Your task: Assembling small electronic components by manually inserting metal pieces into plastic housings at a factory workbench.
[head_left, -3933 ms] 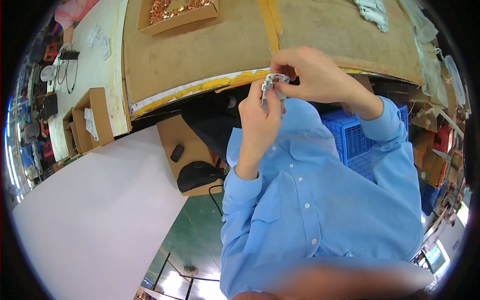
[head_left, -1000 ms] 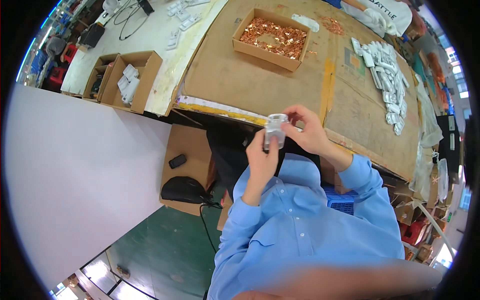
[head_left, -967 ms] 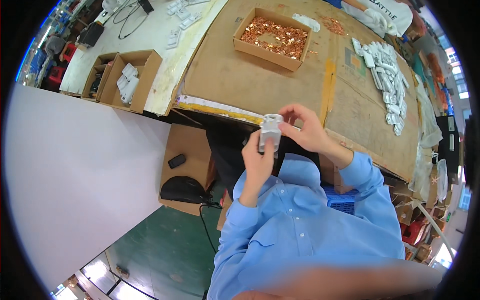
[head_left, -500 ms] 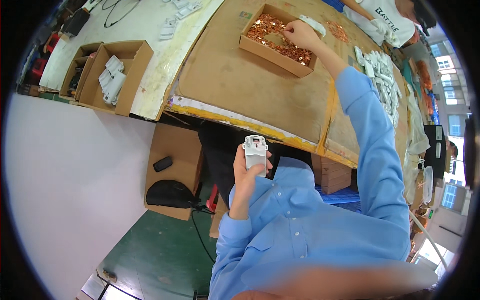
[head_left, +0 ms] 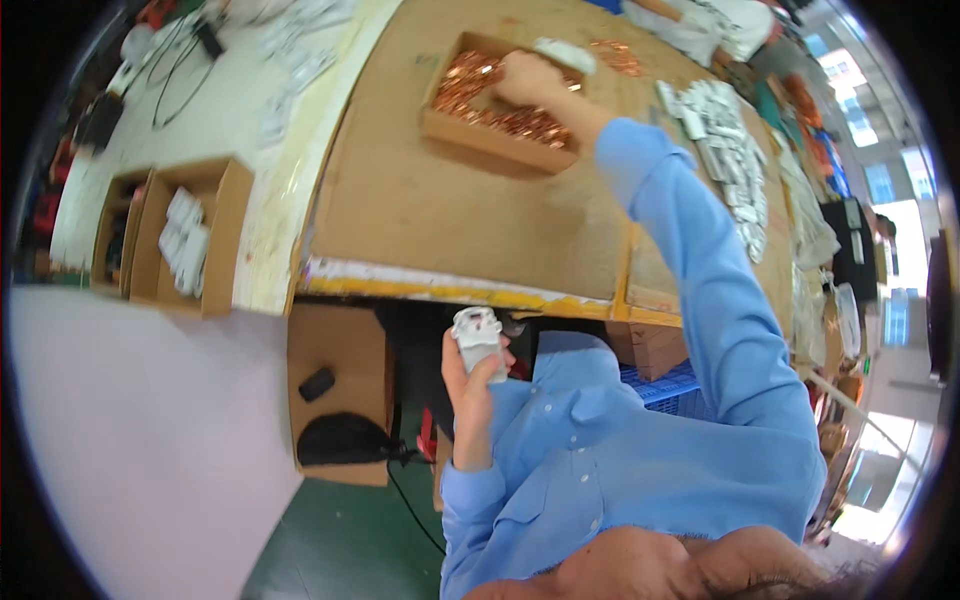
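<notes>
My left hand [head_left: 470, 385] is wrapped round a white plastic housing [head_left: 479, 340], held upright before my shirt just off the table's near edge. Small copper-coloured metal pieces [head_left: 465, 85] fill much of a shallow cardboard box [head_left: 490, 143] on the table. Over that box is my right hand [head_left: 530, 80], its fingers bent down at the pieces. The fingertips are blurred, so I cannot see what they hold, if anything. Another white plastic part [head_left: 566, 55] lies at the box's far right side.
Many white parts [head_left: 725, 150] are heaped on the right of the cardboard-covered table [head_left: 400, 220]. More copper pieces [head_left: 615, 57] lie loose behind the box. At left, a carton [head_left: 218, 240] holds white housings. A co-worker's gloved hand [head_left: 705, 25] shows at the far right.
The view has shifted, so the table sits lower and further left in the picture. My right hand stays at the box of copper pieces; my left still holds the white housing.
</notes>
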A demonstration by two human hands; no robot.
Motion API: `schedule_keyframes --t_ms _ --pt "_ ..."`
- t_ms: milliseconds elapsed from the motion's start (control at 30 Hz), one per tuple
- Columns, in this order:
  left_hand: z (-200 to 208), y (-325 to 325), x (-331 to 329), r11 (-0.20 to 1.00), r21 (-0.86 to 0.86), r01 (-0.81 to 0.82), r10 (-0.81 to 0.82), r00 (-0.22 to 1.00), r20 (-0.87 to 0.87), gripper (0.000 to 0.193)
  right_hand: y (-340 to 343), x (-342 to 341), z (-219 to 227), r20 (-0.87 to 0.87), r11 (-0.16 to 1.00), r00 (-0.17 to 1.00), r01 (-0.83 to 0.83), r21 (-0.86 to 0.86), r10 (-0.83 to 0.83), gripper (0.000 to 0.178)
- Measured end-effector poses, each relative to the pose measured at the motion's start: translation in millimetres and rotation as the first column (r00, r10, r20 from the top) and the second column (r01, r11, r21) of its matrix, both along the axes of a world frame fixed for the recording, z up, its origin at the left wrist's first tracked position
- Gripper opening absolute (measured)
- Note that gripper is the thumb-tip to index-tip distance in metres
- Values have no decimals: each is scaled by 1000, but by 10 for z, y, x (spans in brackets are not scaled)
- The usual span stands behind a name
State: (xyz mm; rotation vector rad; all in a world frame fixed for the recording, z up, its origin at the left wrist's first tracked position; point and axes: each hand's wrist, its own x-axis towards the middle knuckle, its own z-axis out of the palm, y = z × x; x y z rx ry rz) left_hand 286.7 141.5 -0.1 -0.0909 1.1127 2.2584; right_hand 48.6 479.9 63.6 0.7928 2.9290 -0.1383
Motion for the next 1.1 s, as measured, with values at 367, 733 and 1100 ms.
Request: schedule_keyframes --t_ms 367,733,1100 --pt "227 256 33 988 -99 122 -136 979 -153 52 -564 1278 662 -491 843 797 -497 -206 351 18" --pt "663 760 371 889 -286 358 -448 811 -376 54 -869 3117 484 -557 763 651 -645 -49 515 12" --pt "770 1005 722 853 -340 397 -519 717 -465 52 -743 3734 549 -610 806 674 -584 -94 417 9"
